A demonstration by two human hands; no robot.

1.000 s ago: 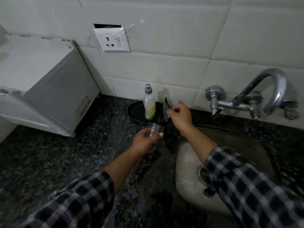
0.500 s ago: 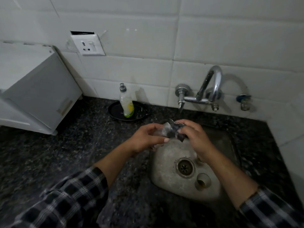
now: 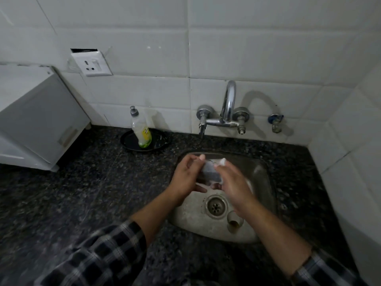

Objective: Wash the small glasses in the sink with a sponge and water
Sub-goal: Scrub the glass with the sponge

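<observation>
Two small glasses matter here, both toward the right. Farthest left, a white cabinet (image 3: 39,120) sits on the dark speckled table (image 3: 61,193), with a wall socket (image 3: 91,64) on the tiles above it. Further right a dish-soap bottle (image 3: 142,131) stands upright in a black dish (image 3: 158,144) at the far edge. Next comes the left hand (image 3: 184,176), held over the far part of the sink (image 3: 261,182), its grip closed round the held glass (image 3: 205,169). Pressed against that glass is a greyish sponge (image 3: 217,175), though blur merges the two, so their exact boundary cannot be told. The right hand (image 3: 233,184) has its grip closed on the sponge. Beneath the hands is the drain (image 3: 215,206), and just to its right on the near side the second glass (image 3: 234,220) lies on its side on the sink floor, apart from both hands. The faucet (image 3: 227,112) stands on the far wall, and no stream of water can be made out. Both glasses are probably light, rigid, fragile and slippery once soapy. Each is best held round the body with fingers and thumb opposed rather than by the thin rim, while the soft sponge gives under pressure.
</observation>
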